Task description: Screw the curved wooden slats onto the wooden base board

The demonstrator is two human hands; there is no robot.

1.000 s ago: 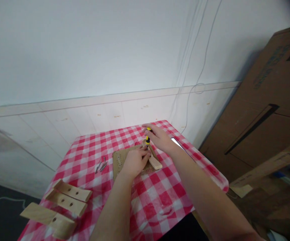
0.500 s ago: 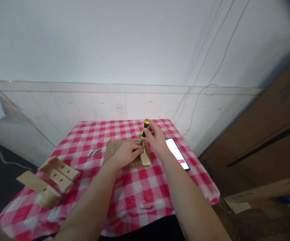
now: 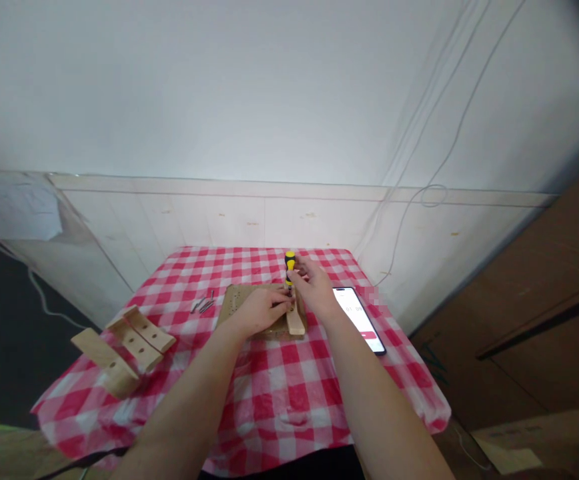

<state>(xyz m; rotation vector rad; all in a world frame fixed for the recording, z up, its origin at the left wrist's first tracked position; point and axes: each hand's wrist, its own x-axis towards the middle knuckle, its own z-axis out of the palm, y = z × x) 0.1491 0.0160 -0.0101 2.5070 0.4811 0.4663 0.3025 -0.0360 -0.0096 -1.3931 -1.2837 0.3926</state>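
Observation:
My right hand is closed around a screwdriver with a yellow and black handle. It stands nearly upright, its tip down at a pale wooden block. My left hand grips the block from the left, thumb and fingers close around the screwdriver's tip. Whether a screw sits under the tip is hidden by the fingers. Beneath the block lies a brown board with small holes, flat on the table.
Several loose metal screws or bits lie left of the board. Farther left are drilled wooden pieces and another curved block. A lit phone rests right of my hand. A red-and-white checked cloth covers the table, which stands before a white wall.
My view has shifted slightly, so the table appears lower and farther right. The screwdriver is more upright, and my right hand's fingers have changed position on its handle. The left hand stays at the block.

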